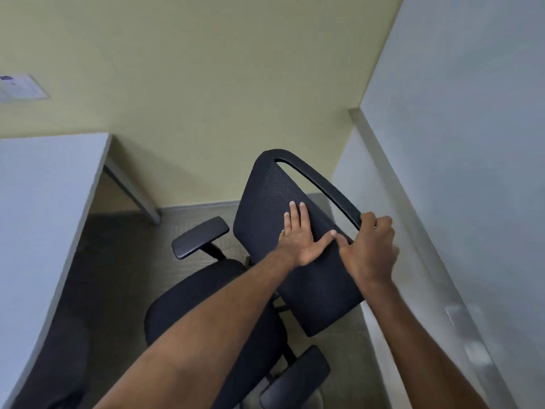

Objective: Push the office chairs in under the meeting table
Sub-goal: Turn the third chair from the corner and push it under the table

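A black mesh office chair [265,196] stands in the middle, its seat turned left toward the white meeting table [38,208] and apart from the table's edge. My left hand [300,237] lies flat with spread fingers on the front of the backrest. My right hand [371,249] is closed around the backrest's top rim at its right end. Both armrests show, one to the left of the backrest and one at the bottom of the view. A second dark chair [56,364] sits at the bottom left, partly under the table.
A pale partition wall with a metal rail [413,219] runs close along the right of the chair. A yellow-green wall [206,84] closes the far end. A table leg [132,190] stands near the far wall. Grey carpet lies between chair and table.
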`<state>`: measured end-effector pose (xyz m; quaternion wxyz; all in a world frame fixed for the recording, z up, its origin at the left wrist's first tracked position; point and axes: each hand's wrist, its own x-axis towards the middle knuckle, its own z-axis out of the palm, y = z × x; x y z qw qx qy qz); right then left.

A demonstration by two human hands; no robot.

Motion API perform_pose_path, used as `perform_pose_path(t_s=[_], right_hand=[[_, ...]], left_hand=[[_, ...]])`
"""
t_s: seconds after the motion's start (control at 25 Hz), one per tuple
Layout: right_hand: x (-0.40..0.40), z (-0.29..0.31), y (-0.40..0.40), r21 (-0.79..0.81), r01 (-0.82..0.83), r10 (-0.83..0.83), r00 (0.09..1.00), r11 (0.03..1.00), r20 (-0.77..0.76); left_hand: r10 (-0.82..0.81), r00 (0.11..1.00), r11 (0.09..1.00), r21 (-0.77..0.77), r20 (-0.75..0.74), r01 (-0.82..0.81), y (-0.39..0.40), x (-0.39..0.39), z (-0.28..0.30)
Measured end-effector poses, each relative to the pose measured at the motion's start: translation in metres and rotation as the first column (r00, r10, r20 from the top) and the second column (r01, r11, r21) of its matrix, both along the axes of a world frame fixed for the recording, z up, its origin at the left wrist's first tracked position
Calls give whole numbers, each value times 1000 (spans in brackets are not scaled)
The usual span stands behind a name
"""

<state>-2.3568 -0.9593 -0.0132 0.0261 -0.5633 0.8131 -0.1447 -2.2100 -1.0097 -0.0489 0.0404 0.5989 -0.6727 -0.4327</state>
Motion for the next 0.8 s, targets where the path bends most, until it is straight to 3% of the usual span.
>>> perform_pose_path(t_s=[0.16, 0.28, 0.48, 0.56, 0.68, 0.8], right_hand=[[20, 0, 41, 32, -115, 113, 992, 993, 49], [25, 14, 86, 71, -213, 201, 968, 974, 154], [2, 32, 122, 143, -368, 304, 890, 919, 340], [2, 31, 111, 56, -454, 403, 836, 889, 373], [21, 12, 91, -109, -632, 625, 700, 768, 346], [49, -10, 92, -119, -801, 806, 564, 587, 180]], left_hand=[[229, 964, 961, -128, -132, -246, 46, 25, -8], [372, 906, 917, -73, -201, -392, 80, 35, 5], [477, 846, 873, 13, -238, -488, 133, 40, 21], [481, 838, 867, -6, -258, -499, 164, 44, 21], [444, 885, 889, -50, -140, -455, 214, 50, 22], [445, 891, 892, -45, -96, -450, 264, 59, 22]])
